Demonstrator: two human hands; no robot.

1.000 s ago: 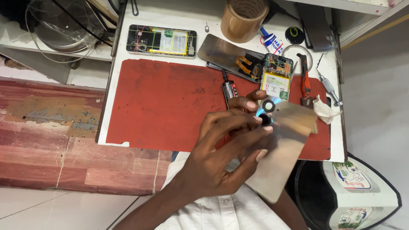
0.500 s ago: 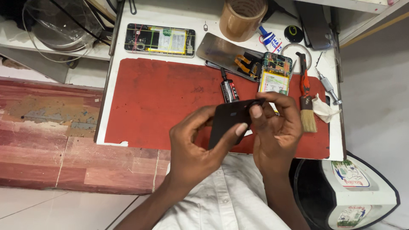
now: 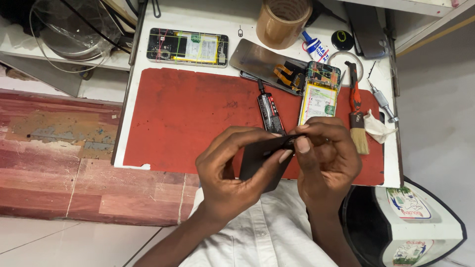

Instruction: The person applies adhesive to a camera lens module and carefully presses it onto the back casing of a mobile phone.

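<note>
Since the earlier frame both hands have shifted a bit toward the front edge of the tabletop, and the thin black rectangular phone panel (image 3: 262, 163) now tilts edge-up, its top corner pinched between them. Left hand (image 3: 232, 173) wraps the panel's left side, thumb under, fingers (image 3: 284, 156) closed on the upper edge; right hand (image 3: 326, 158) has thumb + forefinger pinched narrow on that same corner, prob. to steady it while picking at something small there; what exactly, can't tell. Panel is held just above the front-right part of the red rubber work mat (image 3: 193, 113), over the lap, so nothing rests on it.

Tools sit w/in reach along the far and right edges: black glue tube (image 3: 270, 110) lying lengthwise mid-mat, opened phone with yellow battery (image 3: 319, 94) just right of it, grey metal back plate with orange flex (image 3: 269, 64) behind, second opened phone (image 3: 188, 48) at far left, brown tape roll (image 3: 283, 21) at the far edge, red-handled brush (image 3: 355, 106) and metal screwdriver (image 3: 382, 101) by the right edge, crumpled white tissue (image 3: 377, 129) beside the brush.

White tabletop (image 3: 136, 94) is small; red-brown tiled floor (image 3: 54, 163) to the left, clear plastic and cables on a low shelf (image 3: 64, 49) at far left, a black-and-white bin-like object (image 3: 410, 222) front right.
</note>
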